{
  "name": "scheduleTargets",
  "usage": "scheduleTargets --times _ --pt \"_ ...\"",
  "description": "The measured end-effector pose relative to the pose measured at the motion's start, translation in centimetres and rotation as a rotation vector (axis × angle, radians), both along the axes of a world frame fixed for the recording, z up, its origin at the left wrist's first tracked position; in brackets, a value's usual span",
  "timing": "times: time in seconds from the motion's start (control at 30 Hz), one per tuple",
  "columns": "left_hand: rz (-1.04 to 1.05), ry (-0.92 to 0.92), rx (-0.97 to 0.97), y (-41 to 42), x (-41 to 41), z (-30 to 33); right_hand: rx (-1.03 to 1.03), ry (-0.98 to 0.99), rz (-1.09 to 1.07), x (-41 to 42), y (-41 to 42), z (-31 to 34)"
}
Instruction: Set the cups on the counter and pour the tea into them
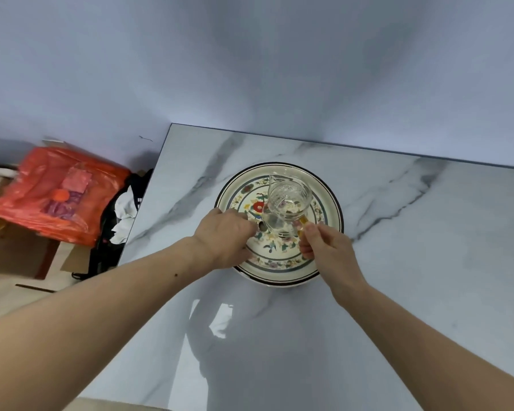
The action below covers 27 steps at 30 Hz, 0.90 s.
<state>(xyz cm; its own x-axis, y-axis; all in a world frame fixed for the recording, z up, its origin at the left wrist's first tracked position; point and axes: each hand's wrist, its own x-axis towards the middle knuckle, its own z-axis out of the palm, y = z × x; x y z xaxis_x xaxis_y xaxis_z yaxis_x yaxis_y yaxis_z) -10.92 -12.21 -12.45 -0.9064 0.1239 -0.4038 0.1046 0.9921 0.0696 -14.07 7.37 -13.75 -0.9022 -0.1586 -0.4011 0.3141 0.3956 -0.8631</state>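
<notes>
We see a clear glass pitcher (290, 203) standing on a floral plate (324, 259) on the marble table (398, 262). Our right hand (324, 247) pinches its yellowish handle (303, 223). Our left hand (223, 235) is curled closed around a small glass cup (275, 225) beside the pitcher, over the plate.
</notes>
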Motion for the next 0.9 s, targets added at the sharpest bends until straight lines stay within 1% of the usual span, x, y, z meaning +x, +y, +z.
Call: scheduleTargets --times 0.43,0.57,0.67,0.77,0.83,0.9 --pt "0.009 0.035 0.002 -0.3 0.4 -0.7 -0.011 -0.014 0.007 0.9 -0.4 -0.9" --pt "0.003 0.048 -0.003 -0.3 0.7 -0.4 -0.024 -0.066 0.016 0.7 -0.4 -0.6" --pt "-0.003 0.034 -0.013 -0.1 1.2 0.2 0.057 -0.131 0.023 1.0 0.0 -0.1" --pt "0.007 0.037 -0.015 -0.2 1.9 1.4 0.159 -0.124 0.018 1.9 1.1 1.0" --pt "0.039 0.034 0.008 -0.6 2.8 2.6 0.171 -0.115 0.004 3.1 2.4 2.1" --pt "0.079 0.001 0.029 -0.9 4.3 4.0 0.178 -0.115 0.035 4.5 3.9 3.9"
